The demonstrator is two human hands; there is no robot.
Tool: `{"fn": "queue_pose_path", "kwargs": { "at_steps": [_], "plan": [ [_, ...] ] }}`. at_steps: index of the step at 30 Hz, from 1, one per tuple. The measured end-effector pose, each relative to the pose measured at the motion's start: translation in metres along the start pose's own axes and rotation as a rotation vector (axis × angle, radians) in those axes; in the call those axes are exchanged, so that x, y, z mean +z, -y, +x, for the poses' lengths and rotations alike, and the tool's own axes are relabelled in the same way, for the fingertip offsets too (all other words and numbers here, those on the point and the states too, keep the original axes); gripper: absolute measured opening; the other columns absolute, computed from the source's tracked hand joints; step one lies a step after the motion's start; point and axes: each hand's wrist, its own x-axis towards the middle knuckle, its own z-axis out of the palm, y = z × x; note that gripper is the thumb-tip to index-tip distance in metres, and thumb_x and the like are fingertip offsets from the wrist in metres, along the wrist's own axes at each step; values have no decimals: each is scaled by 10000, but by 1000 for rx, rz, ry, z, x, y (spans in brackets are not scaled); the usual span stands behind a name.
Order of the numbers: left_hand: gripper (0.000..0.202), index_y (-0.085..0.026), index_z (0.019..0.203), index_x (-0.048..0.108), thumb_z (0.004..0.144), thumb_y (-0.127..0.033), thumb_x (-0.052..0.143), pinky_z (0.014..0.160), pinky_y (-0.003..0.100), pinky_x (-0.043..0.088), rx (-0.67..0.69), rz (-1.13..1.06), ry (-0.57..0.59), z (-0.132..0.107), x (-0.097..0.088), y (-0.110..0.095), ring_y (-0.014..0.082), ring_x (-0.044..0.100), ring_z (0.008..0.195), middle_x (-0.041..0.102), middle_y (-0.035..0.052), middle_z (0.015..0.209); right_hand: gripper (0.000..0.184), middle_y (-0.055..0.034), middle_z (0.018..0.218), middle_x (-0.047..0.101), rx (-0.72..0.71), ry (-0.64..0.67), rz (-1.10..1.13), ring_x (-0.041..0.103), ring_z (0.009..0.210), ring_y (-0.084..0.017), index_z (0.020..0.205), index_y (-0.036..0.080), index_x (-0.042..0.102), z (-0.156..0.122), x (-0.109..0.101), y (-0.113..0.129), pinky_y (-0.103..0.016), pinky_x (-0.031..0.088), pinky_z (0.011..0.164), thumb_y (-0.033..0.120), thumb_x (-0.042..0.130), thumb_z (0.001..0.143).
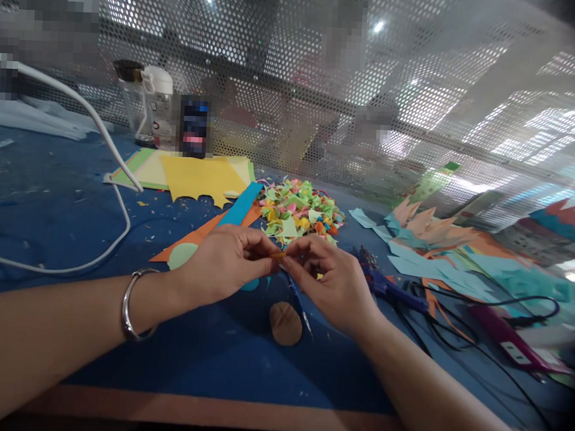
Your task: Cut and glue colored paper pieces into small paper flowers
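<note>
My left hand, with a silver bangle at its wrist, and my right hand meet above the blue table. Between their pinched fingertips is a small orange-yellow paper piece, mostly covered by the fingers. Under my right hand lies a slim blue tool with a pointed metal end, partly hidden; its kind is unclear. Beside it rests a brown paper oval. A pale green paper circle and a blue strip on orange paper lie by my left hand. Beyond the fingertips is a pile of small coloured paper pieces.
Yellow and green sheets, a phone and bottles stand or lie at the back left. A white cable curves across the left. To the right are a purple-blue tool, black cables, a purple power strip and light blue paper.
</note>
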Motion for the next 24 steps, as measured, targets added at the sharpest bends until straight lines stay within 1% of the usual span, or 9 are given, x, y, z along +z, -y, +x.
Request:
{"fn": "queue_pose_path", "kwargs": {
  "at_steps": [4, 6, 11, 15, 17, 21, 24],
  "plan": [
    [133, -186, 857, 727, 772, -283, 696, 616, 255, 477, 31, 109, -21, -1, -1, 2, 152, 649, 703, 727, 27, 757, 64, 7, 722, 594, -22, 3, -17, 526, 575, -105, 877, 196, 619, -1, 0, 0, -235, 421, 506, 260, 623, 874],
    [120, -184, 856, 722, 765, -254, 686, 638, 255, 492, 43, 115, -21, -1, 0, 1, 158, 667, 726, 733, 27, 770, 53, 14, 703, 582, -33, 8, -20, 525, 574, -106, 865, 197, 616, -1, 0, -1, -232, 416, 505, 250, 622, 871],
    [145, -157, 857, 691, 720, -200, 707, 681, 248, 513, -27, -1, 11, 2, 1, 0, 150, 679, 745, 737, 37, 800, 31, 18, 703, 581, -59, 15, 15, 540, 597, -105, 854, 200, 612, -1, 0, -1, -222, 427, 526, 227, 614, 870],
    [111, -142, 804, 680, 705, -182, 710, 677, 234, 510, -114, -94, 81, 4, 2, 1, 127, 658, 703, 718, 26, 744, 43, 25, 673, 571, -43, 27, 23, 523, 567, -101, 839, 200, 606, -2, -1, 0, -226, 417, 513, 233, 607, 867],
    [96, -143, 788, 680, 708, -188, 707, 674, 236, 510, -130, -107, 96, 4, 1, 3, 122, 649, 681, 713, 22, 725, 56, 26, 668, 566, -25, 33, 39, 512, 550, -97, 838, 199, 604, -2, -1, 0, -230, 412, 500, 247, 606, 867],
    [140, -150, 757, 670, 740, -282, 713, 680, 245, 514, -86, -120, 136, 4, 0, 5, 117, 636, 662, 709, 21, 719, 98, 29, 661, 564, 33, 62, 104, 513, 527, -91, 844, 198, 601, 0, -2, -1, -227, 418, 481, 291, 612, 872],
    [171, -148, 741, 665, 763, -313, 705, 662, 236, 507, -34, -54, 151, 4, -2, 4, 115, 630, 651, 706, 26, 714, 122, 40, 637, 547, 62, 85, 139, 503, 492, -78, 835, 194, 596, 1, -3, -1, -216, 413, 460, 309, 613, 873]
  ]
}}
